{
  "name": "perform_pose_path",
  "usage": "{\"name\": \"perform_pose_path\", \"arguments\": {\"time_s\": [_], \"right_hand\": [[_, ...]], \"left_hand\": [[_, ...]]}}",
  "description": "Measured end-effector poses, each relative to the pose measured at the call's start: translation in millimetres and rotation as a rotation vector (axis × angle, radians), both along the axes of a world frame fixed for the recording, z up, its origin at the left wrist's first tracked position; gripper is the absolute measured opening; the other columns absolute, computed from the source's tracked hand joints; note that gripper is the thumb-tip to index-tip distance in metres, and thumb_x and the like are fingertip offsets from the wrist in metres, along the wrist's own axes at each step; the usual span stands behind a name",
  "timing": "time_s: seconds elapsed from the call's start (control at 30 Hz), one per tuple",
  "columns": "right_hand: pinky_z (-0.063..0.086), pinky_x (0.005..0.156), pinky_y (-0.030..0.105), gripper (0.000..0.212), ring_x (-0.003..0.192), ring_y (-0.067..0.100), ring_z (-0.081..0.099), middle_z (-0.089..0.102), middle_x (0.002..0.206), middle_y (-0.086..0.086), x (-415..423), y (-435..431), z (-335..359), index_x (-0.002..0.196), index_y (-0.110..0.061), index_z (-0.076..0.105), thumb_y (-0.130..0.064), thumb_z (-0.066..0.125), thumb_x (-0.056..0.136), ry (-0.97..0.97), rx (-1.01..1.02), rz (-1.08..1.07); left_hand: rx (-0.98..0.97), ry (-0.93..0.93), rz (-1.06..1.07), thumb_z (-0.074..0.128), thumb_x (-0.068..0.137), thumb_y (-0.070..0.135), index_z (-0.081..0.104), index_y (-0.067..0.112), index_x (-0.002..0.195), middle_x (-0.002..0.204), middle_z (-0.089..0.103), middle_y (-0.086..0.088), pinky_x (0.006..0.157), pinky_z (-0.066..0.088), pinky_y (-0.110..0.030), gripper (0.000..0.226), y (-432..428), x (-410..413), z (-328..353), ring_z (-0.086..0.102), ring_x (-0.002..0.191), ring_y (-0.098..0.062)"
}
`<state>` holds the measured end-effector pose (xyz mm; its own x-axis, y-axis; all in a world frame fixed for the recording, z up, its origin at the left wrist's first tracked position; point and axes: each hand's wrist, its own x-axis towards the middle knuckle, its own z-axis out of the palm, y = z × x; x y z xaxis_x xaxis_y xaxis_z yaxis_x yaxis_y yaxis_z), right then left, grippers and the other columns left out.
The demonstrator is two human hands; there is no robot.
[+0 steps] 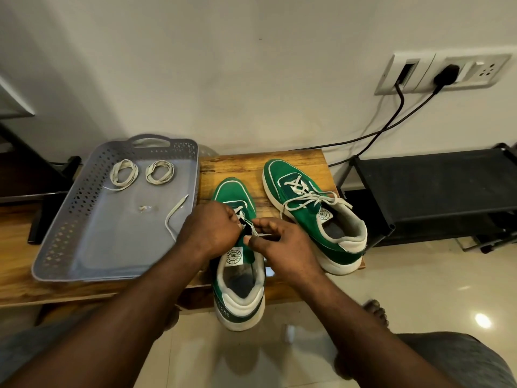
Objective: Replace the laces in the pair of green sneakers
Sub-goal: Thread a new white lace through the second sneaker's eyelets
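Left hand (209, 231) curls its fingers round the white lace (241, 213) at the eyelets of the near green sneaker (237, 278), centre frame. The right hand (282, 245) pinches the same lace just beside it. This sneaker lies on the wooden desk (251, 163), its heel overhanging the front edge. The second green sneaker (313, 208), laced, stands to its right. A grey tray (67, 214) at left holds a coiled lace (124, 170) beside another coil (160, 171), and a loose lace end (176, 214) lies inside the tray's right wall.
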<state>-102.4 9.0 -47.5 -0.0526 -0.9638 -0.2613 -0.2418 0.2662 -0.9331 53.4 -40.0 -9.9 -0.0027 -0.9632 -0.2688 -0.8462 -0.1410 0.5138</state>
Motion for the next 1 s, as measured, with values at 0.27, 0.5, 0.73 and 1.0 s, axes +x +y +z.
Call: {"name": "perform_pose_path", "arguments": {"time_s": [0.27, 0.5, 0.73, 1.0], "right_hand": [[0.061, 0.094, 0.037, 0.039, 0.104, 0.000, 0.071, 0.077, 0.112, -0.013, -1.4, -1.6, -3.6, 0.127, -0.029, 0.075, -0.035, 0.081, 0.089, 0.058, -0.047, 0.052], [0.059, 0.075, 0.026, 0.019, 0.090, 0.009, 0.075, 0.080, 0.097, -0.006, -6.3, -13.1, -1.2, 0.110, -0.024, 0.080, -0.022, 0.062, 0.105, -0.131, 0.058, -0.066], [0.058, 0.073, 0.030, 0.009, 0.076, 0.004, 0.067, 0.071, 0.081, -0.014, 5.6, -23.5, -5.9, 0.087, -0.030, 0.074, -0.028, 0.073, 0.095, 0.365, -0.182, -0.057], [0.055, 0.062, 0.031, 0.011, 0.067, 0.007, 0.064, 0.068, 0.076, -0.009, 9.2, -20.5, -1.4, 0.085, -0.026, 0.070, -0.024, 0.065, 0.095, 0.457, -0.275, -0.076]], "left_hand": [[-0.006, 0.096, 0.072, 0.067, 0.090, 0.016, 0.076, 0.018, 0.074, 0.075, 0.073, -0.001, 0.079, 0.060, -0.042, 0.018, 2.2, -8.7, -2.3, 0.069, 0.077, -0.019], [0.003, 0.129, 0.007, 0.071, 0.094, 0.022, 0.070, 0.021, 0.068, 0.070, 0.069, 0.003, 0.069, 0.050, -0.032, 0.026, 3.0, -5.2, -7.4, 0.065, 0.075, -0.017], [-0.057, 0.080, -0.077, 0.070, 0.093, 0.019, 0.072, 0.027, 0.089, 0.082, 0.072, 0.006, 0.072, 0.052, -0.030, 0.009, 0.1, 2.4, -5.1, 0.067, 0.084, -0.016], [0.034, 0.014, -0.223, 0.065, 0.069, 0.039, 0.070, 0.049, 0.105, 0.097, 0.074, 0.015, 0.089, 0.058, -0.046, 0.038, 0.0, 1.5, 5.1, 0.068, 0.096, -0.016]]}}
